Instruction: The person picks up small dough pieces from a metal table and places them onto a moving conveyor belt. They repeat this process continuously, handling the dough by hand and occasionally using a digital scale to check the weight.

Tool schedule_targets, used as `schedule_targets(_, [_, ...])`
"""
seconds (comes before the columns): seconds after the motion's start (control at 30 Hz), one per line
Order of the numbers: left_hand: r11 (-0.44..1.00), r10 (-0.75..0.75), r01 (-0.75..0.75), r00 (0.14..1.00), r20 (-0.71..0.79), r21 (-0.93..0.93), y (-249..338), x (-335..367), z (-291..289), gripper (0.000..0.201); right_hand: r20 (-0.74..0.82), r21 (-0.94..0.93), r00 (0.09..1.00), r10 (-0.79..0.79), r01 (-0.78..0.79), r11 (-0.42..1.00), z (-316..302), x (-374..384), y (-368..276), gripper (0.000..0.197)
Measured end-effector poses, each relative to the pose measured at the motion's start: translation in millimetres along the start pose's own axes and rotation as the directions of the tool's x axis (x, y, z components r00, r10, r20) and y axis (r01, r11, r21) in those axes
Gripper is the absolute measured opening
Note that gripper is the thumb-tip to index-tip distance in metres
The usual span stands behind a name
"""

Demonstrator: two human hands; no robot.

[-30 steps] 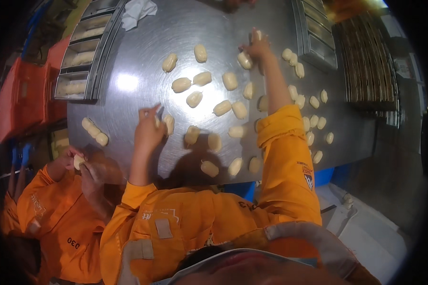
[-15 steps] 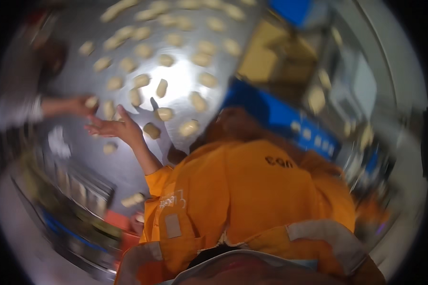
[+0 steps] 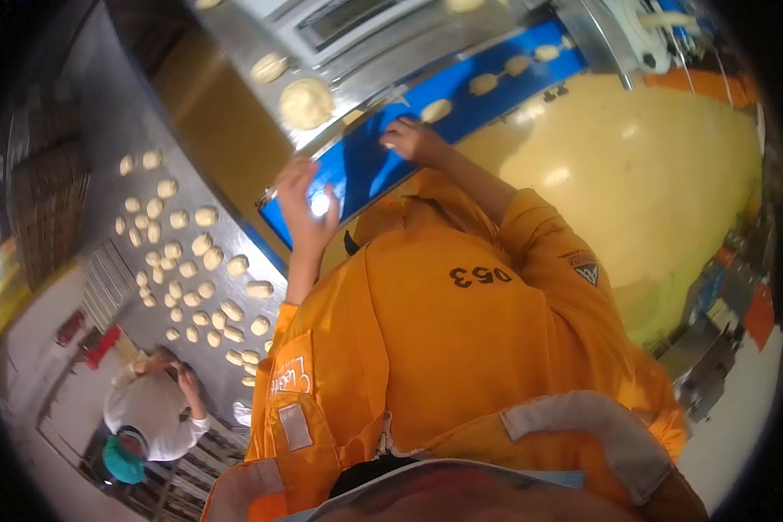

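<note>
Left hand (image 3: 303, 209) hung spread, released; I couldn't tell whether the right hand (image 3: 416, 142) gripped anything; brushing rightward risked denting the dough piece (image 3: 437, 110).

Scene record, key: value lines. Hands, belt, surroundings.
left_hand: left bare hand, thumb spread, at lower-left end of flat blue conveyor belt
right_hand: right bare hand, fingers curled over belt; grip unclear
belt_load: row of pale oval dough pieces
beside_belt: large round pale-yellow lump
left_side: grey steel table, many pale oblong rolls
coworker: person in white top, green cap
</note>
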State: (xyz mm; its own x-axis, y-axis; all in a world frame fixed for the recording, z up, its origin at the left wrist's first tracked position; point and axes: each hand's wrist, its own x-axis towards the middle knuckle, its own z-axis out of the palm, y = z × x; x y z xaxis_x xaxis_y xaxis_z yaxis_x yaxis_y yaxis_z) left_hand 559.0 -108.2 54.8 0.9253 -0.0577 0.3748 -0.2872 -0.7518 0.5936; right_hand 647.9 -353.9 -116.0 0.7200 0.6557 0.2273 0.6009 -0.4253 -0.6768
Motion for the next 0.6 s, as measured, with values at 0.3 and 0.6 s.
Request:
schedule_targets(0.3, [0.98, 0.109, -0.178, 0.857, 0.504, 0.092, 32.8, 35.6, 240.9, 0.035, -0.222, 0.906, 0.66, 0.718, -0.133, 0.402, -177.8, -87.5, 38.0, 0.033])
schedule_targets(0.6, [0.453, -0.509, 0.867, 0.443, 0.738, -0.208, 15.6, 80.0, 240.7, 0.033, -0.105, -0.334, 0.993, 0.058, -0.09, 0.938, -209.0, -80.9, 171.4, 0.048])
